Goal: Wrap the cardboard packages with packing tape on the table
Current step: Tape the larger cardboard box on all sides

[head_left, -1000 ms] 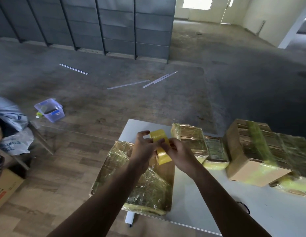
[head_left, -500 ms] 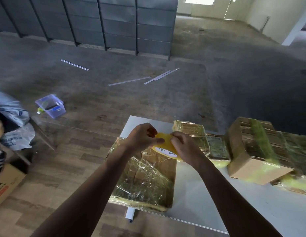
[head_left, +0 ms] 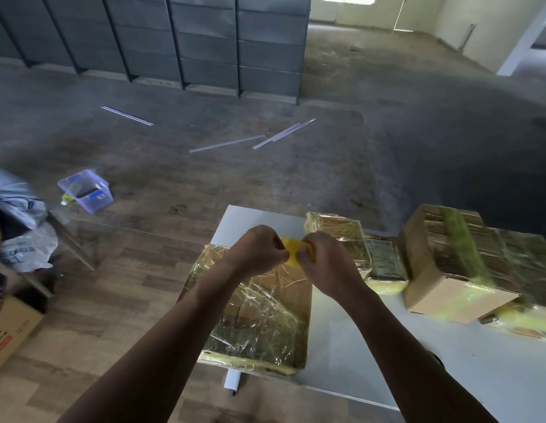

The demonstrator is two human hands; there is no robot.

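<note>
A yellow roll of packing tape is held between both hands above the table. My left hand grips its left side and my right hand curls round its right side, hiding most of the roll. Directly below them lies a flat cardboard package covered in shiny yellowish tape, overhanging the left edge of the white table. More taped packages sit further right: a small one, a flat one and a big box with one bare cardboard end.
A black cable loop lies on the table by my right forearm. On the floor to the left are a clear plastic bin, grey bags and a cardboard box. Thin white strips lie on the floor beyond.
The tape roll went from upright to flatter between my hands, which have closed further round it. The view shifted slightly downward; the packages have not moved.
</note>
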